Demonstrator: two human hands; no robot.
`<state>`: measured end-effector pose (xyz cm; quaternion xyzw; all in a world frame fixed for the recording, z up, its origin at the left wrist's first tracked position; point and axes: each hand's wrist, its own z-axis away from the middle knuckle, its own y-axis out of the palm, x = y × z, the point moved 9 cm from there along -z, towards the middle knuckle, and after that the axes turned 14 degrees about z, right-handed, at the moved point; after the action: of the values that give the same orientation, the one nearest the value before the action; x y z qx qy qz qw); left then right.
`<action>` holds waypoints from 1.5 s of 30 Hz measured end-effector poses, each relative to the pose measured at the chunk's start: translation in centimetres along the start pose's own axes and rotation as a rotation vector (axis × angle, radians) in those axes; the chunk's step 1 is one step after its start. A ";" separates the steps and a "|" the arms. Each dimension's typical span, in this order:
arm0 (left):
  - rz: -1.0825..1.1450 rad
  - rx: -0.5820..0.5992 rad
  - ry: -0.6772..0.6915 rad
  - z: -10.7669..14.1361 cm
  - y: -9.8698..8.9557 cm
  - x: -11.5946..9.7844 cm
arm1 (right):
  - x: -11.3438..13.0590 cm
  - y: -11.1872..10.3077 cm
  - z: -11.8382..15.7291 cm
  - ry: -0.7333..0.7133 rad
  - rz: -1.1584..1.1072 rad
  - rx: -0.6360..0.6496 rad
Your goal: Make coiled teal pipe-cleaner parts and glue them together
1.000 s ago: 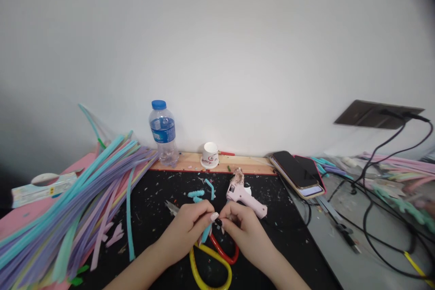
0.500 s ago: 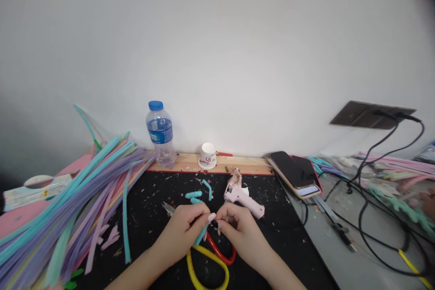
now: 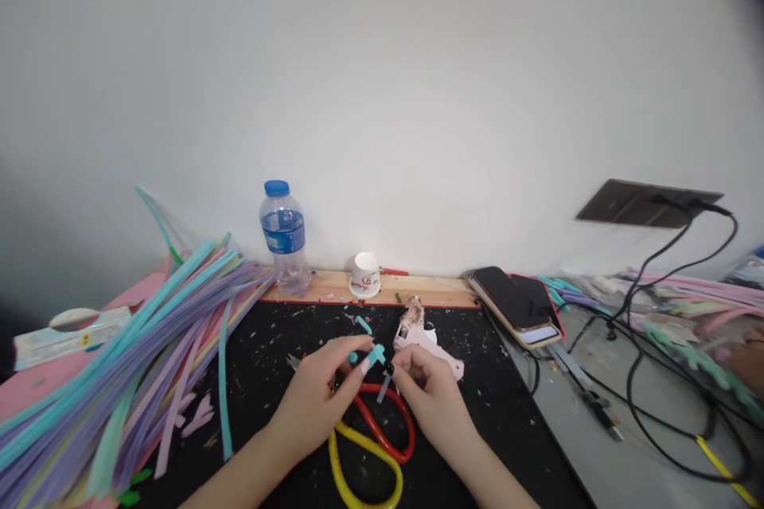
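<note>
My left hand (image 3: 316, 390) is closed in a pinch on a small fuzzy turquoise pipe cleaner piece (image 3: 376, 354). Facing it, my right hand (image 3: 428, 391) pinches a tiny black piece (image 3: 388, 367), too small to name, that meets the turquoise one. A short pale strip (image 3: 383, 390) hangs below the right fingertips; what holds it is hidden. Under both hands lie scissors with a red handle loop (image 3: 411, 433) and a yellow one (image 3: 335, 468), their blades mostly covered by my left hand. Just beyond the right hand rests a pink glue gun (image 3: 445, 362).
Pastel fuzzy strips (image 3: 149, 350) pile up at the left. A water bottle (image 3: 285, 242) and a paper cup (image 3: 365, 277) stand by the wall. Phones (image 3: 516, 302) and black cables (image 3: 638, 382) lie to the right. Another person's hand (image 3: 753, 362) shows at the right edge.
My hands have parted slightly, bringing the fuzzy turquoise tip and black piece into clearer view between them. A pale strip now hangs below the right fingertips.
</note>
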<state>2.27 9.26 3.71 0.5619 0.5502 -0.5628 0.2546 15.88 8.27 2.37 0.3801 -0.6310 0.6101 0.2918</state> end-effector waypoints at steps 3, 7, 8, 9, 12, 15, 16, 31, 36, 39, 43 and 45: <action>-0.161 0.011 0.163 0.4 0.4 -0.8 | -0.1 0.1 0.1 0.006 0.031 -0.027; -0.283 -0.037 0.296 0.7 0.3 -1.2 | -0.6 1.2 0.4 0.050 0.000 0.007; -0.296 -0.050 0.328 0.7 0.3 -1.4 | -0.6 1.5 0.5 0.054 -0.007 0.021; -0.304 -0.063 0.361 0.8 0.2 -1.6 | -0.6 1.7 0.5 0.055 -0.007 0.031; -0.332 -0.066 0.413 1.0 0.4 -2.0 | -0.4 1.8 0.6 0.050 -0.003 0.036; -0.388 -0.012 0.390 1.1 1.0 -1.7 | -0.5 1.3 0.4 0.054 -0.001 0.006; -0.407 0.013 0.371 1.0 1.2 -1.6 | -0.5 1.1 0.4 0.053 0.012 -0.008; -0.424 0.134 0.103 0.5 2.1 0.2 | 0.9 0.8 0.8 -0.071 0.291 -0.079; -0.296 0.085 0.078 0.5 1.7 0.9 | 1.2 1.0 0.8 -0.093 0.281 -0.066; -0.196 0.043 0.075 0.4 1.3 0.7 | 1.3 1.0 0.9 -0.104 0.260 -0.059; -0.023 -0.033 0.055 0.0 0.4 0.2 | 1.6 1.0 1.0 -0.139 0.256 -0.051; 0.044 -0.052 0.029 -0.2 0.2 0.2 | 1.7 1.0 1.0 -0.155 0.250 -0.043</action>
<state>2.51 9.49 3.53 0.5752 0.5558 -0.5344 0.2730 14.21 7.04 3.18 0.3379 -0.7071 0.5969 0.1721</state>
